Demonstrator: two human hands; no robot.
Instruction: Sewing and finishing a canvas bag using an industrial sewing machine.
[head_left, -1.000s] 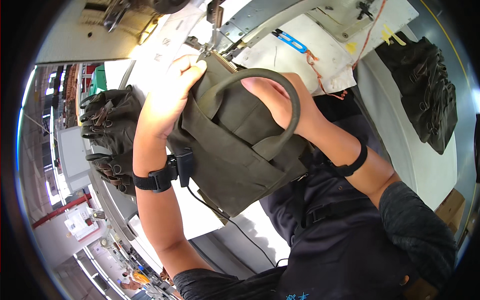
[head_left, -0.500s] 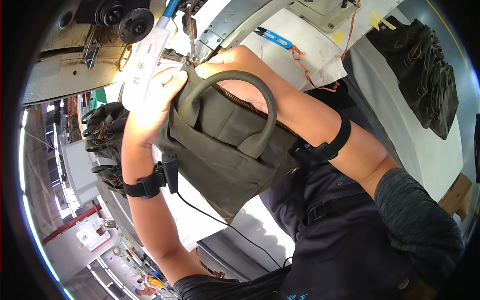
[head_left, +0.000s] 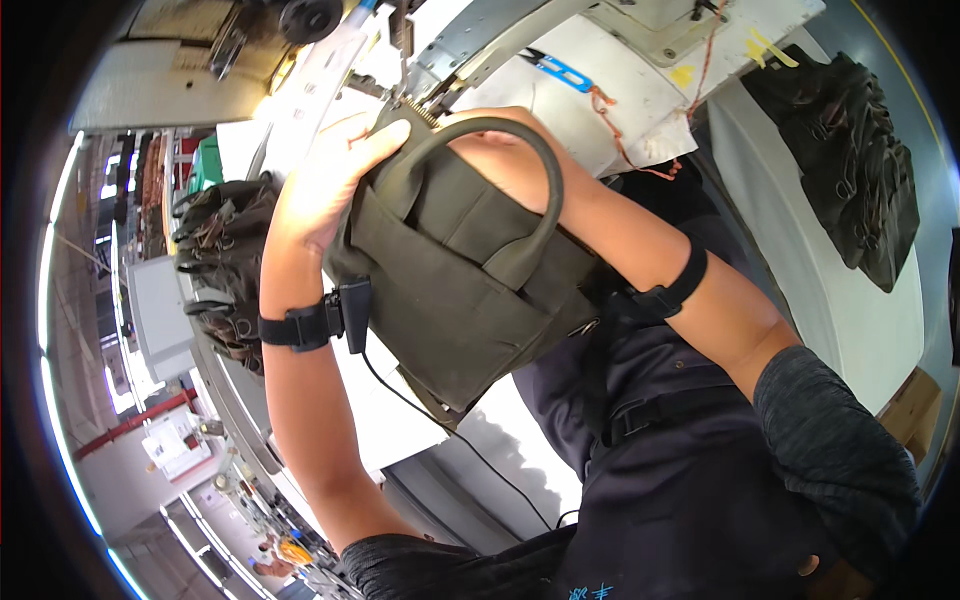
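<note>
A dark olive fabric handbag with a rounded top handle lies tilted below a sewing machine's needle area. My left hand is closed on the bag's upper left corner, its thumb pressed on the fabric. Behind the handle, my right hand grips the bag's top edge; its fingertips are partly hidden by the bag and handle. A stretch of brass-coloured zipper shows between the hands, close to the needle. Bright light washes out part of my left hand.
The machine head fills the upper left. Blue thread snips lie on the machine bed beside orange cord. Dark bags are piled at left and right. A black cable runs from my left wrist strap.
Both hands have shifted the bag slightly upward in the picture. The zipper section now shows by the needle, while the stretch along the bag's right side is no longer visible.
</note>
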